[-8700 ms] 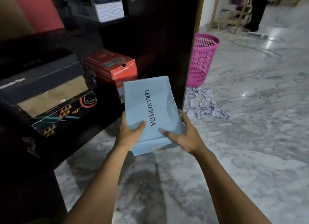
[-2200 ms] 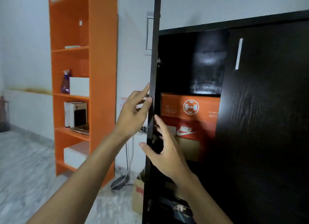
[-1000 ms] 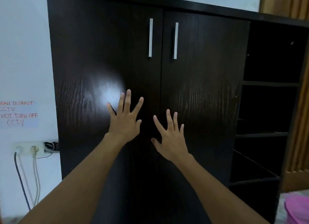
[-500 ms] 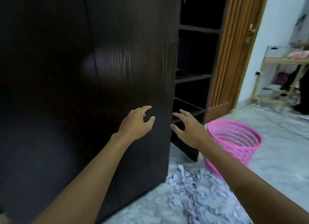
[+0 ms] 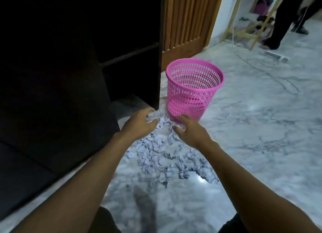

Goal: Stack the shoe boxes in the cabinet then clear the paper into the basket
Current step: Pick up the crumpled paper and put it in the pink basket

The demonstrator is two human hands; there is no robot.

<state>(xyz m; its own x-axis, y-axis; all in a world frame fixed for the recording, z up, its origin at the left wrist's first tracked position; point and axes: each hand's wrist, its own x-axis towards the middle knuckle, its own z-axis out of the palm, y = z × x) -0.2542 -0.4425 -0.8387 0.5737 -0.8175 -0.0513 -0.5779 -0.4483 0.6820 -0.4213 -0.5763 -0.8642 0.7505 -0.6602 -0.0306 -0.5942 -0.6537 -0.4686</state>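
Observation:
A pile of torn pale paper scraps [image 5: 165, 154] lies on the marble floor in front of the dark cabinet [image 5: 52, 93], whose doors are closed, so no shoe boxes show. The pink mesh basket [image 5: 193, 88] stands upright just beyond the pile, beside the cabinet's open shelf section. My left hand [image 5: 139, 124] reaches down onto the far left edge of the pile with its fingers loosely curled over scraps. My right hand [image 5: 190, 130] is lowered at the far right edge of the pile, near the basket's base, fingers relaxed and touching paper.
A wooden slatted door [image 5: 190, 18] stands behind the basket. At the far right a person in dark trousers [image 5: 282, 18] stands by a wooden frame [image 5: 261, 20]. Marble floor [image 5: 261, 128] spreads to the right of the pile.
Both hands have left the closed cabinet doors and dropped to the paper pile on the floor. My view has swung down and right toward the basket.

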